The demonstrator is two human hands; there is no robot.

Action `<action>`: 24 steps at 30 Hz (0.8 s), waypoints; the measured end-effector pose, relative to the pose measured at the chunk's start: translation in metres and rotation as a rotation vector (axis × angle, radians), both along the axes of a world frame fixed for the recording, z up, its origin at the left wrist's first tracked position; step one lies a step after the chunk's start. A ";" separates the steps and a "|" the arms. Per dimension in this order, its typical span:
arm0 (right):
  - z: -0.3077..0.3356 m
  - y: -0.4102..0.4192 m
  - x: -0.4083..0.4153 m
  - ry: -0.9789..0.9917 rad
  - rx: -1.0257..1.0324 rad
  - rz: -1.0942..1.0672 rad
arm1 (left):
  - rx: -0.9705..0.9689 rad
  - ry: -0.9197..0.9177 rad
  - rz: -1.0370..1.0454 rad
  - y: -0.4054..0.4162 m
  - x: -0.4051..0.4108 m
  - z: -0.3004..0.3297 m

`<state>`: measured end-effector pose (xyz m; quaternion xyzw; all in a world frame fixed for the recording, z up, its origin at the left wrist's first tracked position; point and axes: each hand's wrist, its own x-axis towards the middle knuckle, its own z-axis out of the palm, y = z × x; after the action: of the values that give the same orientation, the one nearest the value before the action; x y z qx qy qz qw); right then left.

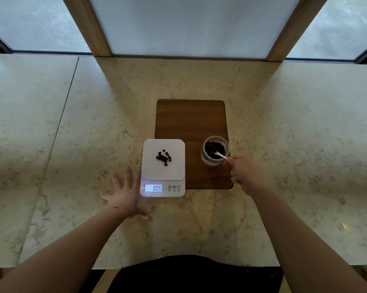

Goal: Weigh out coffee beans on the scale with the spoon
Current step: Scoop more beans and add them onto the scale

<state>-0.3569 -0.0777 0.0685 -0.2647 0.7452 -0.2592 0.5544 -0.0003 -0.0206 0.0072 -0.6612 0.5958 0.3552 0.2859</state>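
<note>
A white digital scale (148,166) stands on the stone counter, its lit display reading 009. A small heap of dark coffee beans (164,157) lies on its platform. To its right a clear glass jar (208,161) holds more beans. My right hand (245,175) grips the handle of a white spoon (220,155), whose bowl is down among the beans in the jar. My left hand (125,195) rests flat on the counter with fingers spread, touching the scale's left side.
A dark wooden board (191,121) lies under the jar and behind the scale. The marble counter (72,144) stretches wide on both sides. Wooden window posts (87,26) rise at the back edge.
</note>
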 end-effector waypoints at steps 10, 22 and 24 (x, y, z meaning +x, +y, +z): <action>-0.007 0.005 0.004 -0.116 0.018 -0.100 | 0.002 -0.011 0.001 0.000 -0.003 0.005; -0.005 0.007 0.005 -0.143 0.016 -0.126 | 0.002 -0.010 -0.004 0.001 -0.004 0.010; -0.004 0.007 0.005 -0.145 0.012 -0.132 | 0.001 -0.020 -0.006 0.001 -0.004 0.010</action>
<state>-0.3517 -0.0708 0.0646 -0.1925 0.7204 -0.3091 0.5903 -0.0045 -0.0197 0.0171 -0.6628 0.5945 0.3482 0.2933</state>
